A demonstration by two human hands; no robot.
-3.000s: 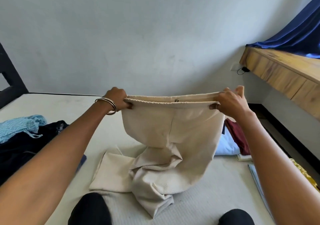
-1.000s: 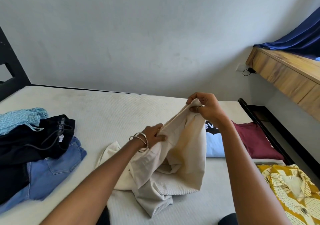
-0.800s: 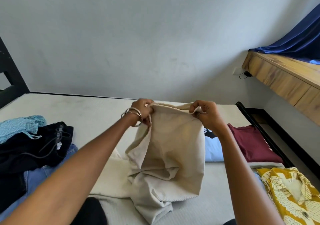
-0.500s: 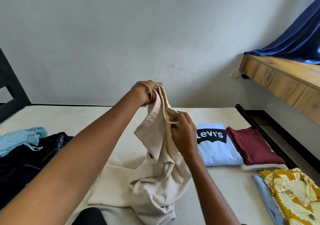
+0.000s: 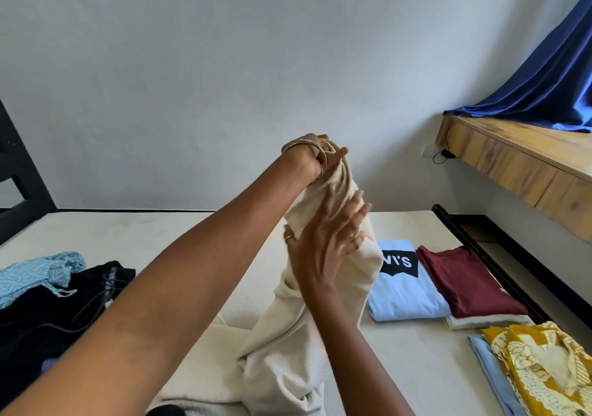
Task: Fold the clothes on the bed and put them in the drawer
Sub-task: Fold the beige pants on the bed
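Cream ribbed trousers (image 5: 288, 351) hang from my left hand (image 5: 315, 157), which grips their bunched top high above the bed (image 5: 160, 236). My right hand (image 5: 326, 239) lies against the hanging cloth just below, fingers spread and straight. The trouser legs trail down and pool on the mattress in front of me. No drawer is in sight.
Folded on the right: a light blue Levi's shirt (image 5: 407, 290), a maroon shirt (image 5: 467, 281), a yellow patterned shirt (image 5: 544, 370). Unfolded on the left: black clothes (image 5: 48, 313) and a pale blue patterned garment (image 5: 38, 271). A wooden shelf (image 5: 525, 159) with a blue curtain juts out at right.
My hands brought the waistband's two ends together. The left hand then lifted the bunched top higher, and the right hand let go and opened flat against the cloth.
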